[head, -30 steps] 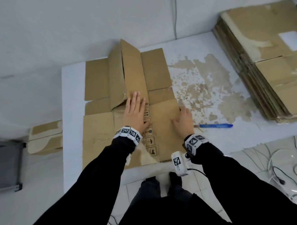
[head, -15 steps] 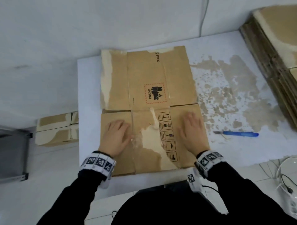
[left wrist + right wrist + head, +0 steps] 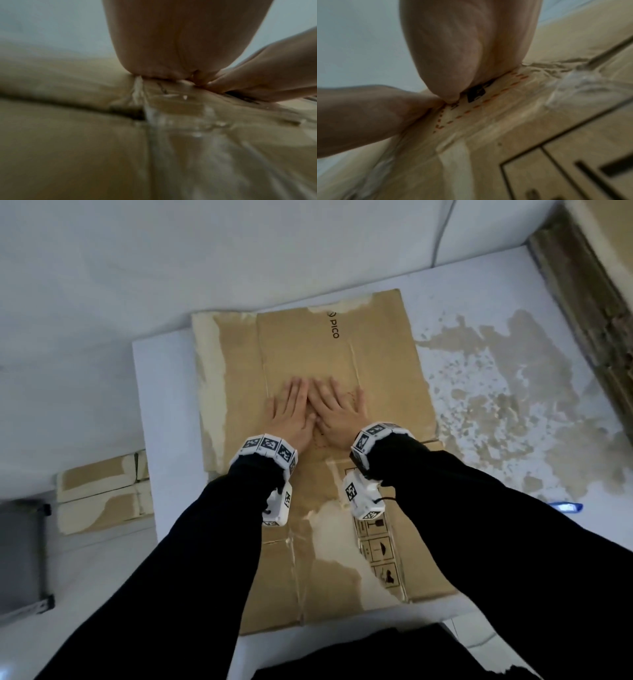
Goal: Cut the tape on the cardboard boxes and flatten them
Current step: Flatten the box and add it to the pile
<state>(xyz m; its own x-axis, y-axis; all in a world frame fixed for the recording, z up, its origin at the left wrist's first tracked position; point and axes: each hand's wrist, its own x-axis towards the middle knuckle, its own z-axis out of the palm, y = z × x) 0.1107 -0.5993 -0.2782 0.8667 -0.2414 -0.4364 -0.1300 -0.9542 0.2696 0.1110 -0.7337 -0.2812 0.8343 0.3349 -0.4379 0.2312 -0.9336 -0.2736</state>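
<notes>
One white table [image 3: 164,440] carries a flattened cardboard box [image 3: 308,350] lying across its middle, with a stack of flat cardboard [image 3: 589,285] at the far right, which suggests this box is in the final pressing step. Both the left hand [image 3: 291,412] and the right hand [image 3: 337,416] lie side by side, fingers straight and palms down on the box's far half, gripping nothing. Next, I judge, comes moving it to the stack; the blue cutter [image 3: 567,506] sits near right, and no container shows.

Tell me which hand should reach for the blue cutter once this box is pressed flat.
Right. The blue cutter lies on the table right of the box, on the right hand's side; the left hand would have to cross over.
</notes>
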